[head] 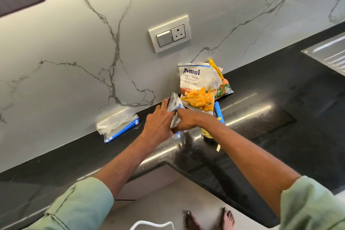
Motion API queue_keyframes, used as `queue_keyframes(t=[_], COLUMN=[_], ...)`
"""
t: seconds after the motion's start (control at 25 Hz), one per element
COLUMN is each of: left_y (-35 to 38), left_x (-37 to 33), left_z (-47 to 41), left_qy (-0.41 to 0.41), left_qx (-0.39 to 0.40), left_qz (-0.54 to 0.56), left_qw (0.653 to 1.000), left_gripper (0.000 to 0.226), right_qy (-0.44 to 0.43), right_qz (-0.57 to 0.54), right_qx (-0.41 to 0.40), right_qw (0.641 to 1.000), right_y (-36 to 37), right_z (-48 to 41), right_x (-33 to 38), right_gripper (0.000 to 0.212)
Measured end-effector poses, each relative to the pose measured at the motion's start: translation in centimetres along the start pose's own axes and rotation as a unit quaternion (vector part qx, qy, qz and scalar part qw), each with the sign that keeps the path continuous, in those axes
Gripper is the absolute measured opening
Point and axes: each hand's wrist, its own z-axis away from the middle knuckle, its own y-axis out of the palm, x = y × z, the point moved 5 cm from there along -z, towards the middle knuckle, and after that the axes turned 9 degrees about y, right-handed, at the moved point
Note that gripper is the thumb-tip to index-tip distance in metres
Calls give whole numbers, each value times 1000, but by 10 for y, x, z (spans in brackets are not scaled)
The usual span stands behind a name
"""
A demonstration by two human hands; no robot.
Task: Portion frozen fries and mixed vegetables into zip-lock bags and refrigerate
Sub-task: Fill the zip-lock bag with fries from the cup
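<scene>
- A clear zip-lock bag with a blue zip strip is held up just above the black countertop, near the middle of the scene and just in front of the fries packet.
- The left hand grips the bag's left side, fingers curled round the crumpled plastic.
- The right hand holds the bag's right side. Its fingers are bent onto the plastic, one of them reaching up to the blue zip strip.
- The Amul French fries packet stands open-topped against the marble backsplash, just beyond the hands.
- The mixed vegetables packet lies behind and to the right of the fries packet, touching it. A yellow strip shows at its top.
- Another zip-lock bag lies on the counter just right of the held one, partly hidden under the right forearm. Yellowish contents show in it, though I cannot tell how full it is.
- A stack of empty zip-lock bags lies to the left, against the backsplash and well apart from the hands.
- A switch and socket plate is set in the wall above the packets.
- A steel sink drainboard shows at the far right.
- Pale green sleeves cover the upper arms, and bare feet stand on the floor below.
</scene>
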Motion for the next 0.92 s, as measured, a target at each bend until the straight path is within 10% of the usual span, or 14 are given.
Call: queue_keyframes(t=[0.2, 0.4, 0.6, 0.92], left_y=[-22, -29, -36, -30], left_x=[-2, 8, 10, 11], left_z=[-3, -14, -27, -36], left_qy=[-24, -8, -28, 33], left_qx=[90, 86, 18, -19], left_qz=[6, 69, 176, 201], left_qw=[996, 994, 984, 979], left_gripper=[67, 44, 47, 52], right_qy=[-84, -238, -212, -271], right_qz=[42, 140, 150, 24], right_qx=[15, -164, -198, -264], right_qw=[995, 947, 945, 925], right_y=[-4, -18, -26, -36], right_z=[8, 49, 59, 66], right_x=[8, 4, -40, -48], right_gripper=[50, 27, 76, 14])
